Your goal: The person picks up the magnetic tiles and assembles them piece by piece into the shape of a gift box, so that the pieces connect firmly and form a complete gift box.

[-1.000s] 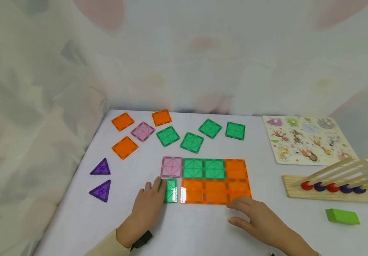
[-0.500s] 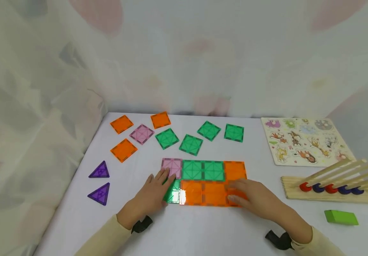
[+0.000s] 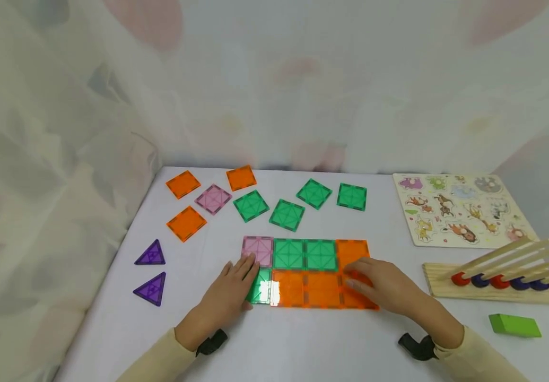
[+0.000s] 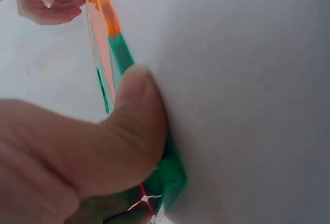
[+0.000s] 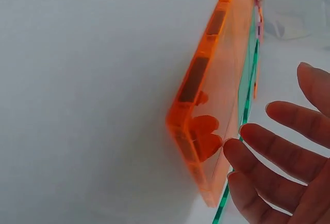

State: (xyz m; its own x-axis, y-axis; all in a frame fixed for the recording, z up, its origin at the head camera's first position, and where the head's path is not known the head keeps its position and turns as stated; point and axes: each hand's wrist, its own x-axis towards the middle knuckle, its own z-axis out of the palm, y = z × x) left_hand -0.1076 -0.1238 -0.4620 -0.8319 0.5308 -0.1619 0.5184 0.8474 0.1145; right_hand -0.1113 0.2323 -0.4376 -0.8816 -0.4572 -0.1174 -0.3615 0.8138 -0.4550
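Observation:
Magnetic tiles lie flat in a two-row block on the white table. Its back row has a pink tile point(image 3: 258, 245), two green tiles and an orange tile point(image 3: 353, 249); the front row has a green tile point(image 3: 263, 286) and three orange tiles point(image 3: 322, 289). My left hand point(image 3: 226, 292) rests on the front green tile, fingers extended to the pink one. In the left wrist view the thumb point(image 4: 136, 113) presses against the green tile's edge. My right hand point(image 3: 384, 281) is over the right-end orange tiles, fingers relaxed; fingertip contact is hard to tell.
Loose orange, pink and green square tiles point(image 3: 287, 214) lie behind the block. Two purple triangles point(image 3: 150, 288) sit at left. To the right are an animal puzzle board point(image 3: 460, 209), a wooden peg rack point(image 3: 498, 286) with red and blue discs, and a green block point(image 3: 515, 325).
The front green tile has moved right against the orange row. My left hand has shifted from its left side onto it. My right hand has moved from the front edge up over the orange tiles.

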